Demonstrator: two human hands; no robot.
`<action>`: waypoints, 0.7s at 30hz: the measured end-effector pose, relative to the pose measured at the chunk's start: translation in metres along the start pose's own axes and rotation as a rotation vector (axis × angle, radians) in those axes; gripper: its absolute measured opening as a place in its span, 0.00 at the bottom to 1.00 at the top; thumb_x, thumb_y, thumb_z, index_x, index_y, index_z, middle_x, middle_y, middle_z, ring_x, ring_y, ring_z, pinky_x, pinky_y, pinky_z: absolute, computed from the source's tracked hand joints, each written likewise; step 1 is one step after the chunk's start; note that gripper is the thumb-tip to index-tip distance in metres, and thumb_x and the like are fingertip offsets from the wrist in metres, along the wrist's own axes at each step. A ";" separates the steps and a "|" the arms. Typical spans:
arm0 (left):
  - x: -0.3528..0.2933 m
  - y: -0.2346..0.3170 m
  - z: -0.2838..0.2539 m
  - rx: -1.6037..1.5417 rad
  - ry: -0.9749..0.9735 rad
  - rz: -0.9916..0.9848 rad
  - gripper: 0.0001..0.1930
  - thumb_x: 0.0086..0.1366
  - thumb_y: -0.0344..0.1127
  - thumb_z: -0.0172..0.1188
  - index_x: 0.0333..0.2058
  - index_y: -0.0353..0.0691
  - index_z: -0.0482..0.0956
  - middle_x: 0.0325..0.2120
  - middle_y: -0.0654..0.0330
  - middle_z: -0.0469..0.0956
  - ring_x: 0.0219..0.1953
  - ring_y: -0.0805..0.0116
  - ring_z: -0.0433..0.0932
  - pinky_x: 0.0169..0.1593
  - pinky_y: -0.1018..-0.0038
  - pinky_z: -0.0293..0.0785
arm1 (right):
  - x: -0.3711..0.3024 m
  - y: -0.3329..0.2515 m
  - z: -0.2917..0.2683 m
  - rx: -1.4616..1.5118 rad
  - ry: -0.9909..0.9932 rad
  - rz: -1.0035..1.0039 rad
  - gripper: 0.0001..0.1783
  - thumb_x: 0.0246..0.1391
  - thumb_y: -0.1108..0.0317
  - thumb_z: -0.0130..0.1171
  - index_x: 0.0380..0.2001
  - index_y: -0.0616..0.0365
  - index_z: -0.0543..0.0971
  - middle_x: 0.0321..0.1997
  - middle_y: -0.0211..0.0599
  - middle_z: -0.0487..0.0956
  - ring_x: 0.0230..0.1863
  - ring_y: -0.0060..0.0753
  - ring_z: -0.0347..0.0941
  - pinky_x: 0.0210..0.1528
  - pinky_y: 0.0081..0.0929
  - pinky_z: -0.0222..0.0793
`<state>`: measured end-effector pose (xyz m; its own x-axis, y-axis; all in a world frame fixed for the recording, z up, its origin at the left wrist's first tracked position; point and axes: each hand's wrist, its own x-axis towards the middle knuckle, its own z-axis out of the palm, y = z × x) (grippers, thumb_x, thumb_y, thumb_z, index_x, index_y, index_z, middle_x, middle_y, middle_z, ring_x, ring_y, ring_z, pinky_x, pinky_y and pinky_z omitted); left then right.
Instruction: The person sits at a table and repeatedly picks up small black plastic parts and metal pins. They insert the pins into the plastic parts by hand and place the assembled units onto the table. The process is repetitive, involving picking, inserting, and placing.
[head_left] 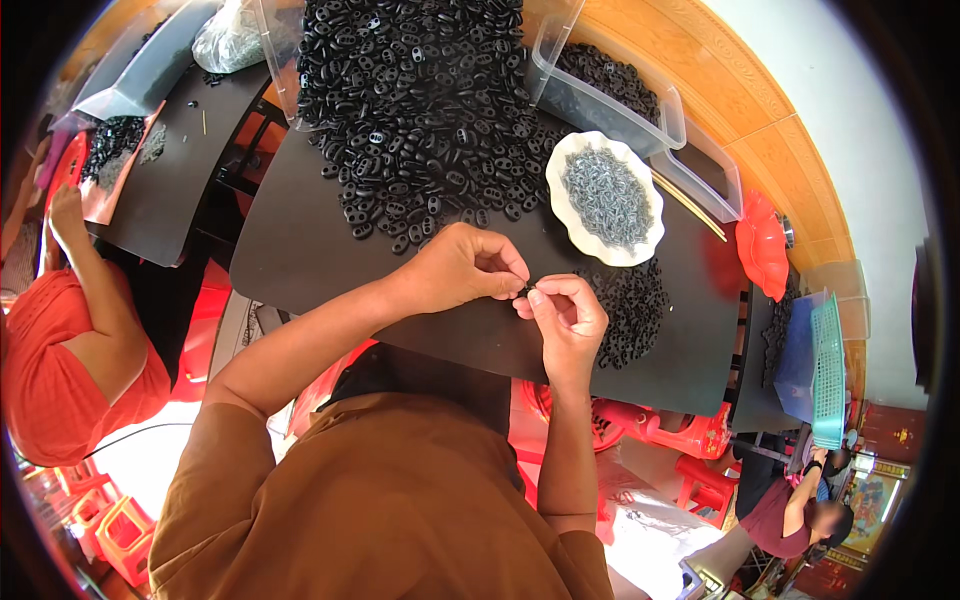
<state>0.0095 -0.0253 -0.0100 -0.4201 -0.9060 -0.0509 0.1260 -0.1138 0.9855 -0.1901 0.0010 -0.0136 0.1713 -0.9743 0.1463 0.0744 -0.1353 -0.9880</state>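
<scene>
Over the near edge of the dark table [290, 235], my left hand [462, 268] and my right hand [568, 318] meet with their fingertips pinched together. Between them is a small black piece [525, 290], mostly covered by the fingers; its exact kind cannot be made out. Beyond my left hand spreads a big heap of black oval pieces with two holes [420, 130]. Just past my right hand stands a white scalloped bowl [557, 215] full of small greyish, shiny parts [606, 196]. Beside that hand lies a pile of smaller black pieces [632, 310].
Clear plastic bins [610, 120] line the table's far right, near thin yellowish sticks [690, 205] and a red scalloped dish [762, 245]. A turquoise basket [828, 370] stands farther right. At left, a person in red [85, 350] sits at another table. Red stools [125, 535] stand around.
</scene>
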 end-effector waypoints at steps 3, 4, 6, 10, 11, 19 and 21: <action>0.000 -0.002 0.001 -0.016 0.019 0.009 0.03 0.64 0.25 0.64 0.35 0.32 0.83 0.29 0.62 0.83 0.32 0.79 0.79 0.39 0.79 0.77 | 0.000 0.000 0.000 0.004 -0.006 -0.004 0.03 0.60 0.83 0.58 0.37 0.66 0.76 0.38 0.36 0.78 0.35 0.28 0.82 0.39 0.24 0.81; 0.000 -0.002 0.001 -0.025 0.023 0.013 0.03 0.64 0.25 0.64 0.35 0.32 0.83 0.29 0.62 0.83 0.32 0.79 0.79 0.39 0.79 0.77 | 0.000 0.000 0.000 0.005 -0.009 -0.007 0.04 0.60 0.83 0.58 0.37 0.66 0.76 0.38 0.37 0.78 0.35 0.28 0.82 0.39 0.24 0.81; 0.000 -0.003 0.001 -0.031 0.019 0.020 0.03 0.64 0.25 0.64 0.35 0.32 0.83 0.29 0.62 0.83 0.32 0.78 0.79 0.39 0.79 0.77 | 0.000 0.001 0.000 0.007 -0.012 -0.014 0.04 0.59 0.83 0.58 0.37 0.66 0.76 0.39 0.37 0.78 0.35 0.29 0.82 0.39 0.24 0.82; 0.000 -0.001 0.002 -0.011 0.005 0.023 0.03 0.64 0.25 0.64 0.35 0.32 0.83 0.29 0.63 0.83 0.32 0.79 0.79 0.39 0.79 0.77 | 0.000 0.002 0.001 0.005 -0.012 -0.035 0.04 0.59 0.84 0.58 0.36 0.66 0.76 0.40 0.38 0.77 0.35 0.30 0.82 0.39 0.24 0.82; 0.000 -0.001 0.002 -0.004 0.005 0.020 0.03 0.65 0.25 0.64 0.35 0.32 0.83 0.29 0.63 0.83 0.32 0.79 0.79 0.39 0.79 0.77 | 0.000 0.002 0.001 0.004 -0.012 -0.041 0.04 0.59 0.84 0.58 0.36 0.66 0.76 0.40 0.38 0.77 0.36 0.30 0.82 0.39 0.24 0.82; 0.000 0.000 0.000 0.035 -0.019 0.029 0.03 0.65 0.25 0.63 0.36 0.32 0.82 0.30 0.63 0.82 0.33 0.79 0.79 0.40 0.79 0.77 | 0.000 0.002 0.001 0.006 -0.005 -0.060 0.04 0.59 0.84 0.58 0.36 0.66 0.75 0.40 0.38 0.77 0.35 0.30 0.82 0.39 0.24 0.82; 0.000 0.000 0.000 0.030 -0.019 0.028 0.03 0.65 0.25 0.62 0.36 0.32 0.82 0.30 0.63 0.82 0.33 0.78 0.79 0.41 0.78 0.77 | 0.000 0.003 0.001 0.004 -0.010 -0.062 0.04 0.59 0.84 0.58 0.36 0.66 0.75 0.40 0.38 0.77 0.35 0.29 0.82 0.40 0.24 0.83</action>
<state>0.0093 -0.0248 -0.0101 -0.4338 -0.9008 -0.0203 0.1115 -0.0760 0.9909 -0.1889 0.0011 -0.0162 0.1757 -0.9622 0.2079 0.0890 -0.1948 -0.9768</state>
